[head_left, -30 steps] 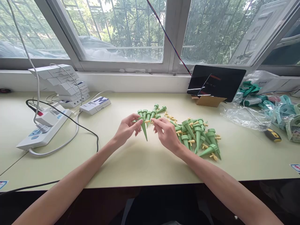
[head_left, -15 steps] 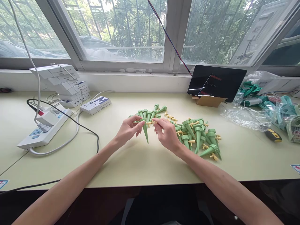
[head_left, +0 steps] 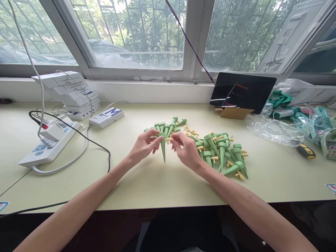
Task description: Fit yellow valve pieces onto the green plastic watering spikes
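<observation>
My left hand (head_left: 144, 144) pinches a green plastic watering spike (head_left: 163, 150) near its capped top, its point hanging down over the table. From the other side, my right hand (head_left: 186, 148) holds a small yellow valve (head_left: 169, 139) between thumb and fingers, its end against the side of the spike. Whether the valve is seated in the spike I cannot tell. Behind my hands lies a group of green spikes (head_left: 173, 122). To the right of my right hand is a pile of green spikes with yellow valves (head_left: 222, 150). Loose yellow valves (head_left: 193, 132) lie between these groups.
At the left are a power strip (head_left: 49, 145), stacked white boxes (head_left: 73, 92) and a black cable (head_left: 94, 140). A dark tablet (head_left: 243, 92) leans on a cardboard stand (head_left: 236, 112) at the back. Clear plastic wrap (head_left: 275, 131) and a yellow-black tool (head_left: 306, 152) lie at the right.
The spike in my left hand has tilted to hang more nearly upright, its tip moving slightly left and down. My right hand has barely moved, still holding the valve at the spike's side.
</observation>
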`<state>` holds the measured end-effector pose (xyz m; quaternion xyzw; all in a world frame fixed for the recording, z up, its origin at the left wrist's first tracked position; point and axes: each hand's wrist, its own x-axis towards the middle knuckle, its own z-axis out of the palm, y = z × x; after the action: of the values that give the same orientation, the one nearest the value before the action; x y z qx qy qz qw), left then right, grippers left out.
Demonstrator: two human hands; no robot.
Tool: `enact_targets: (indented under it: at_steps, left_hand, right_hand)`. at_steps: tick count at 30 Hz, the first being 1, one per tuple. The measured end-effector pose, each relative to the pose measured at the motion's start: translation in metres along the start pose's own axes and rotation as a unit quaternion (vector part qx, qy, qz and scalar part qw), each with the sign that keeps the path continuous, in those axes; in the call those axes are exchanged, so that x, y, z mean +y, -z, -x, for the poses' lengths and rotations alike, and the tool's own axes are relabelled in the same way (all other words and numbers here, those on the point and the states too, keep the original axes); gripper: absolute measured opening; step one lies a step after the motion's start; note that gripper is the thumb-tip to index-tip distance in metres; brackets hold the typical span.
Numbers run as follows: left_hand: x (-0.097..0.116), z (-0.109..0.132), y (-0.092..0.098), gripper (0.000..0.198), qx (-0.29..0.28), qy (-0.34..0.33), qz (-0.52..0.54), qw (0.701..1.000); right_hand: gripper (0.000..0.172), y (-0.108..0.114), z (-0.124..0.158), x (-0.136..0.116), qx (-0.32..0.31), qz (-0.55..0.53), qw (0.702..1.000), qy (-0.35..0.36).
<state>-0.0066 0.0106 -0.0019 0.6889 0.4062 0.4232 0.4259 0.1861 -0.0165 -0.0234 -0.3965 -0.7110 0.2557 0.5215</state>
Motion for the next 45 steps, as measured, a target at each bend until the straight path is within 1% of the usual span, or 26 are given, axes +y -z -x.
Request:
enact_targets:
  at_steps: [4, 14, 30, 38, 45]
  left_hand:
    - [-0.0004, -0.0013, -0.0013, 0.032, -0.005, -0.005, 0.014, 1.0]
    - [-0.0018, -0.0008, -0.0006, 0.03, -0.037, -0.017, 0.025, 0.999]
    - [0.0003, 0.0009, 0.0001, 0.029, -0.041, -0.019, 0.028, 0.999]
    - [-0.0022, 0.0015, -0.001, 0.027, -0.035, -0.034, 0.026, 0.998]
    - [-0.0023, 0.0018, -0.0011, 0.026, -0.032, -0.036, 0.017, 0.999]
  right_hand:
    - [0.015, 0.0005, -0.0003, -0.0002, -0.004, 0.006, 1.0, 0.002]
    - [0.015, 0.001, 0.0001, -0.0027, -0.001, 0.021, 1.0, 0.005]
    - [0.011, 0.0013, 0.0, -0.0013, 0.004, 0.018, 1.0, 0.023]
    - [0.013, 0.0009, -0.0005, -0.0007, 0.006, 0.006, 1.0, 0.002]
    - [0.017, 0.0012, -0.0009, -0.0003, -0.006, 0.024, 1.0, -0.006]
